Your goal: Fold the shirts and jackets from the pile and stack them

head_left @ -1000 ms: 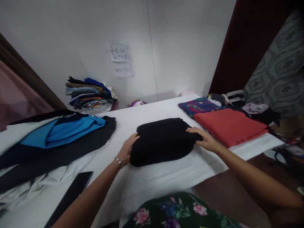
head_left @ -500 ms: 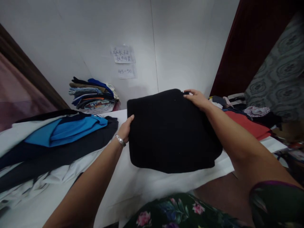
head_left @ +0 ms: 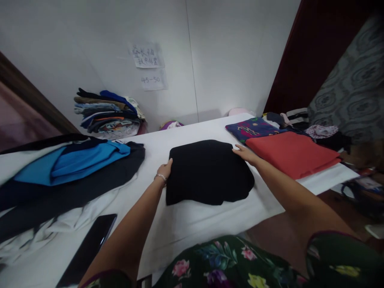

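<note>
A folded black garment [head_left: 210,172] lies on the white-covered table [head_left: 192,132] in front of me; what kind of garment it is, I cannot make out. At its left edge, my left hand [head_left: 165,170] grips the cloth with the thumb on top and the other fingers mostly hidden. My right hand [head_left: 245,155] holds the far right corner between thumb and fingers. Just right of that hand are a folded red cloth [head_left: 294,154] and a dark blue patterned cloth [head_left: 253,127].
Unfolded clothes, among them a bright blue one [head_left: 87,162], are heaped at the left. A black phone [head_left: 90,248] lies by my left forearm. Against the wall stands a stack of folded clothes [head_left: 108,112]; more clothes [head_left: 322,132] sit at the far right.
Both hands have lowered the black garment from above the table onto its surface. The red and patterned cloths and the phone now show more fully. The camera view has shifted slightly.
</note>
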`<state>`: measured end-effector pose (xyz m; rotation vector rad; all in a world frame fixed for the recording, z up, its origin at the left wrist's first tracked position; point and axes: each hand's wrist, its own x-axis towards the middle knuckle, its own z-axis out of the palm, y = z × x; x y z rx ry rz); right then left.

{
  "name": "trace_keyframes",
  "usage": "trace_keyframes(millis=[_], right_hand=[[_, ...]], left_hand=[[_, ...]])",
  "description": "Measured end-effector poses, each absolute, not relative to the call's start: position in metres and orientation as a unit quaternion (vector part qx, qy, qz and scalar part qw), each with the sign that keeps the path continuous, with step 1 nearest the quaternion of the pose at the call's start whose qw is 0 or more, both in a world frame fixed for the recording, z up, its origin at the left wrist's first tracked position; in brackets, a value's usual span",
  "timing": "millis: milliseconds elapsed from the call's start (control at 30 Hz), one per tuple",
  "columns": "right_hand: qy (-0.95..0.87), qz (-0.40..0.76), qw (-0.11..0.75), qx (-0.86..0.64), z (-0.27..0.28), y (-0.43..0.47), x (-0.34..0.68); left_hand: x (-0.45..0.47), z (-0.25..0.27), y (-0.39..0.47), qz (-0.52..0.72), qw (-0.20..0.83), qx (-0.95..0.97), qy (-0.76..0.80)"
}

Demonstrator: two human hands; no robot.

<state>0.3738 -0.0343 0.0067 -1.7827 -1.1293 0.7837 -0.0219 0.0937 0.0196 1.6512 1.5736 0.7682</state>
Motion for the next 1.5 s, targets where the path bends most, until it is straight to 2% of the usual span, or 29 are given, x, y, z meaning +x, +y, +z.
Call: trace_keyframes(millis=[100,200,333,467,600,800,1067,1500], right_hand=[[-0.465,0.246,0.453,-0.719,0.003,-0.084,0.373],[-0.511,0.151,0.464,-0.708,0.004,-0.145,0.351],[-0.682,0.074,0.368,-0.628,0.008,-0.205,0.308],[-0.757,0.005,0.247,-0.605,0.009,-0.212,0.286],[-0.749,-0.028,0.198,-0.632,0.007,-0.193,0.285],[-0.779,-0.056,0.209,-0.589,0.016,-0.178,0.289],[-0.751,-0.176,0.245,-0.587,0.056,-0.154,0.295],[-0.753,-0.211,0.254,-0.569,0.056,-0.132,0.304]], left_hand=[[-0.026,0.025,0.075,0.299,0.237,0.698,0.606],[-0.031,0.031,0.037,0.329,0.1,0.817,0.462],[-0.029,0.041,-0.022,0.255,0.029,0.925,0.279],[-0.014,0.047,-0.056,0.165,-0.008,0.966,0.198],[0.002,0.049,-0.059,0.145,-0.04,0.961,0.23],[0.012,0.053,-0.054,0.139,-0.046,0.95,0.275],[0.023,0.064,-0.037,0.15,-0.034,0.933,0.326],[0.052,0.065,-0.067,0.193,-0.069,0.928,0.312]])
